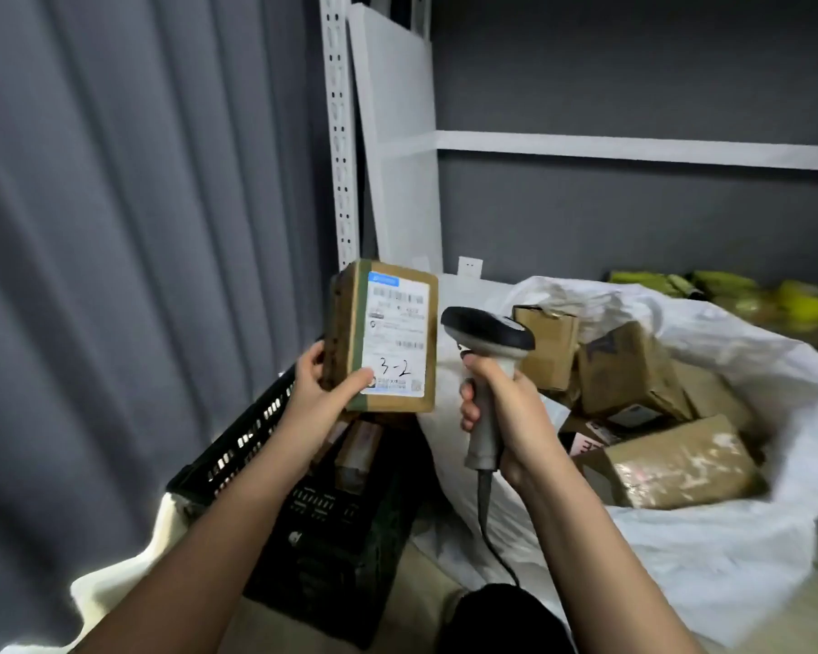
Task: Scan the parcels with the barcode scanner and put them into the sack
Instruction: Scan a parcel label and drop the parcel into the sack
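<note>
Parcel [382,336]: brown cardboard box, held upright above the crate, white shipping label facing the camera, "3-2" handwritten on it, green tape down its left edge.
Left hand [319,394]: grips the parcel's lower left corner, thumb pressed on the label, fingers curled behind the box.
Barcode scanner [489,370]: grey pistol-grip body with black head, just right of the parcel, head level with the label's middle, cable hanging from the handle's base.
Right hand [506,410]: fingers wrapped tight round the scanner's handle.
Sack [709,549]: white woven, mouth open, lying to the right, beside the scanner.
Boxes in sack [633,370]: several brown cardboard parcels piled inside, tilted at various angles.
Crate [312,512]: black plastic, slotted walls, below the held parcel, more parcels inside.
Shelving [633,148]: white metal rack against the dark wall behind.
Curtain [138,228]: grey, pleated, at left.
</note>
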`<state>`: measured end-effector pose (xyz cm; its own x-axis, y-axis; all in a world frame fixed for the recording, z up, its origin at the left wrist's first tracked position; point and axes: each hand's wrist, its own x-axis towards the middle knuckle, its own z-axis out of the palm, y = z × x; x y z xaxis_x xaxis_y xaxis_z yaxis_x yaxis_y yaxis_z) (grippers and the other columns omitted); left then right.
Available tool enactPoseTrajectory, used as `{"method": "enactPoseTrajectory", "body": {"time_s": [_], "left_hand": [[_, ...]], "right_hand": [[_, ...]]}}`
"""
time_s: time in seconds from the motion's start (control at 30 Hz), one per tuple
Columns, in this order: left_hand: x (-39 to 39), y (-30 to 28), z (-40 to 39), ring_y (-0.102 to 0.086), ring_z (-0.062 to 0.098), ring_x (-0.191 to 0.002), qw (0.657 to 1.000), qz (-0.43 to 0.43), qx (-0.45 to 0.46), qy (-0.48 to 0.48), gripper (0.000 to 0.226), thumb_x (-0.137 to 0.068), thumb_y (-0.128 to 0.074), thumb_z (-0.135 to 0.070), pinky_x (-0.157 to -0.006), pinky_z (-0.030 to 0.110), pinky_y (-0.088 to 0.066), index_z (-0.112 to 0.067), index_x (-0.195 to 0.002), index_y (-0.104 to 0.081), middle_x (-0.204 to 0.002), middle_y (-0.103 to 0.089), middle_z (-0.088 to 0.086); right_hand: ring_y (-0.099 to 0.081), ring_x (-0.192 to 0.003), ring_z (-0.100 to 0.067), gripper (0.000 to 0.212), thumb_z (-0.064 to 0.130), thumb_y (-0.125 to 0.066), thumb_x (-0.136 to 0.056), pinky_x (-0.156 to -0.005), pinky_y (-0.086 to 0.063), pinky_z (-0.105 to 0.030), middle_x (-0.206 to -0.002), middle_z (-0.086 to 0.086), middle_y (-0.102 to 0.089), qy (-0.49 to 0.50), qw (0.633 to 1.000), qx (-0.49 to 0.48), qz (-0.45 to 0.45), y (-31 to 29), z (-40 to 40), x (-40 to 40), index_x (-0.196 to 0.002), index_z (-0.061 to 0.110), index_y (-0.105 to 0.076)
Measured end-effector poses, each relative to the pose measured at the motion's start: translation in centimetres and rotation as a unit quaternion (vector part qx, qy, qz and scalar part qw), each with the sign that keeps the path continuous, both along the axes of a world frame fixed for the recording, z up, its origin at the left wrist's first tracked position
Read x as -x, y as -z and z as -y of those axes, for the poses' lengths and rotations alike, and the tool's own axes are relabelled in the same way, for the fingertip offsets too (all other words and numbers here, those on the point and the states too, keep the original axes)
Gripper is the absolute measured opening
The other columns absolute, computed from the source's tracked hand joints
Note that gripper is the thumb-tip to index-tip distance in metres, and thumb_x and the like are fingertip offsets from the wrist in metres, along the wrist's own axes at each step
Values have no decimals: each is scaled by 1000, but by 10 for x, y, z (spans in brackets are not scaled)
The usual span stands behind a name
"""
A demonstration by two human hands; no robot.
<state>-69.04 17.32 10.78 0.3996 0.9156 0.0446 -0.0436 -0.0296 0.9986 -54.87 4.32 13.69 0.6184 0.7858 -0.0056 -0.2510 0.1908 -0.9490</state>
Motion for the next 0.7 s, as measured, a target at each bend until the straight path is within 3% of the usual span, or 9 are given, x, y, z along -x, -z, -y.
{"method": "enactPoseTrajectory", "body": {"time_s": [0.1, 0.3, 0.4, 0.47, 0.6, 0.7], "left_hand": [[-44, -30, 25, -49, 11, -121, 990, -70, -107, 66, 82, -78, -78, -15, -98, 21, -37, -19, -144, -28, -133, -45, -2], [-128, -34, 83, -33, 20, -133, 943, -220, -195, 157, 97, -71, -81, -33, -108, 29, -30, -19, -147, -21, -144, -33, 6], [-153, -11, 105, -29, 28, -136, 911, -291, -231, 178, 101, -73, -78, -38, -108, 36, -32, -22, -149, -14, -147, -27, 10], [-161, 4, 105, -26, 35, -137, 890, -350, -244, 163, 104, -73, -77, -41, -110, 43, -32, -23, -150, -9, -150, -20, 13], [-175, 26, 100, -19, 39, -140, 863, -408, -258, 149, 96, -83, -69, -40, -113, 48, -26, -23, -152, -5, -154, -12, 16], [-183, 27, 98, -8, 34, -146, 782, -516, -313, 154, 85, -93, -47, -55, -118, 46, -12, -16, -154, -2, -158, -11, 17]], "right_hand": [[-38, -41, -10, 13, 14, -56, -95, -41, -34, -20, -55, -2, -47, 67, 998, -18, -10, -20, 37, -30, -84, 10, -53], [-35, -37, -9, 24, 13, -53, -94, -38, -30, -17, -53, -1, -41, 187, 981, -33, -37, -41, 107, -81, -71, 13, -48], [-37, -38, -8, 9, 14, -55, -94, -38, -32, -16, -56, -1, -43, 227, 973, -34, -25, -42, 130, -103, -89, 8, -50], [-39, -38, -8, 13, 15, -56, -93, -38, -33, -17, -58, -1, -45, 238, 971, -23, -19, -39, 137, -112, -100, 7, -49], [-38, -37, -8, 15, 14, -56, -94, -38, -33, -18, -58, -3, -46, 233, 972, -13, -16, -32, 140, -120, -104, 7, -47], [-38, -35, -7, 15, 14, -57, -94, -37, -33, -17, -57, -2, -46, 229, 973, 1, -15, -28, 135, -120, -100, 6, -46]]}}
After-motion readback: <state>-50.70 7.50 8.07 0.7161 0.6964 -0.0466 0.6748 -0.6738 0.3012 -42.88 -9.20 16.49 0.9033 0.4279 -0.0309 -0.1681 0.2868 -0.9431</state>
